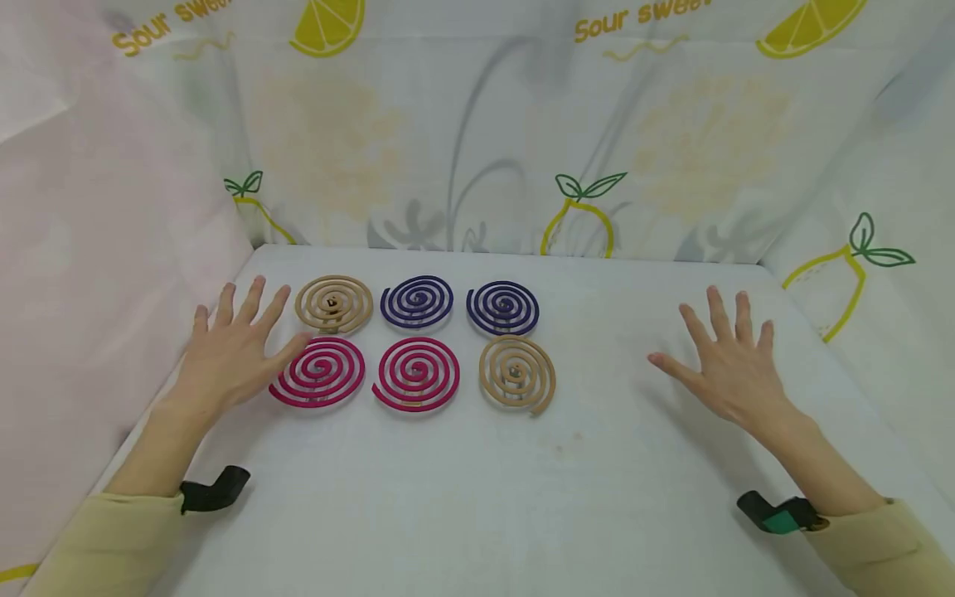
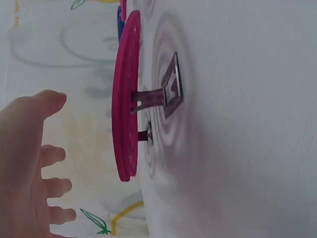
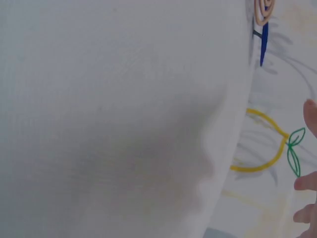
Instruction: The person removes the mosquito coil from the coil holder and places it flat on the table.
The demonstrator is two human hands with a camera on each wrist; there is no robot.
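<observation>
Six spiral coils stand on small metal stands in two rows on the white table (image 1: 477,497). The back row has a tan coil (image 1: 333,303) and two purple coils (image 1: 417,302) (image 1: 503,308). The front row has two pink coils (image 1: 318,371) (image 1: 416,374) and a tan coil (image 1: 517,372). My left hand (image 1: 233,348) hovers with spread straight fingers just left of the nearest pink coil (image 2: 126,99), thumb close to its rim. My right hand (image 1: 727,365) is spread flat over bare table, well right of the coils. Neither hand holds anything.
A white cloth printed with lemons (image 1: 578,224) walls the table at the back and both sides. The table's wide front half holds no objects. In the right wrist view the tan coil's edge (image 3: 262,10) shows at the top.
</observation>
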